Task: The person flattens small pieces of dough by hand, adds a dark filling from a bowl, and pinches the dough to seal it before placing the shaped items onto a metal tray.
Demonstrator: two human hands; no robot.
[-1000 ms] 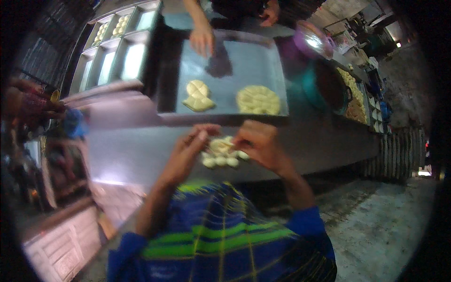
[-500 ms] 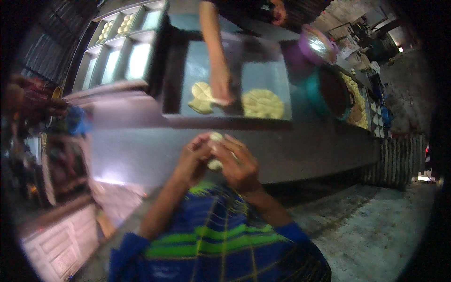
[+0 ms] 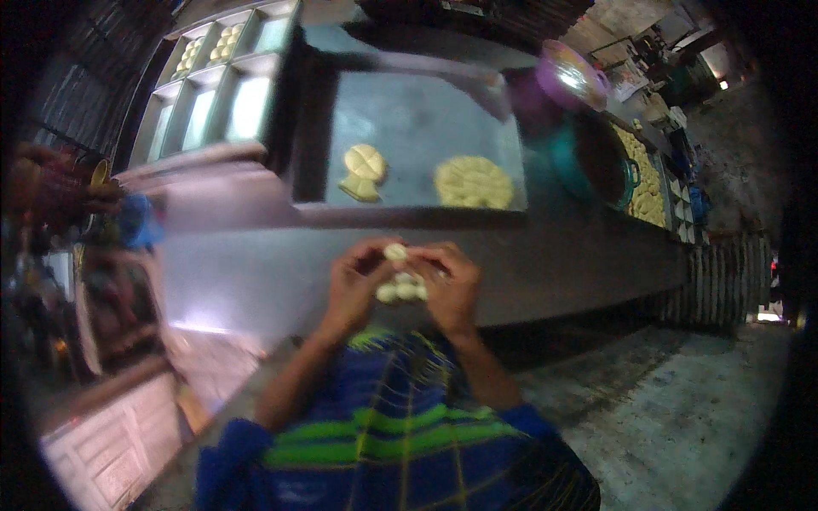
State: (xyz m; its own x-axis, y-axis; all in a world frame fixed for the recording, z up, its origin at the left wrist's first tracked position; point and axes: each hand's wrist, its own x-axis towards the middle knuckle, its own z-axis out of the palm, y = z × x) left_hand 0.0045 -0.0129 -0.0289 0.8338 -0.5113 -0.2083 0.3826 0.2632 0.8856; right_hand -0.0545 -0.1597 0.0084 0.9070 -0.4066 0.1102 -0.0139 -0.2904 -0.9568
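Both my hands are together over the near edge of the metal worktable, fingers closed around a small pale dough ball. My left hand pinches it from the left, while my right hand grips it from the right. Just below, partly covered by my fingers, several more dough balls sit close together. Beyond my hands lies a flat baking tray. On its left part rests a petal-shaped dough piece with a fan-shaped end; on its right part is a round, scored dough piece.
A compartmented tin at the far left holds dough balls in some sections. To the right stand a purple tub and a teal basin. Behind the basin is a tray of dough. A blue container stands left.
Another person's arm, which reached over the baking tray, has withdrawn. My fingers have shifted on the dough ball, and more of the dough balls beneath now show.
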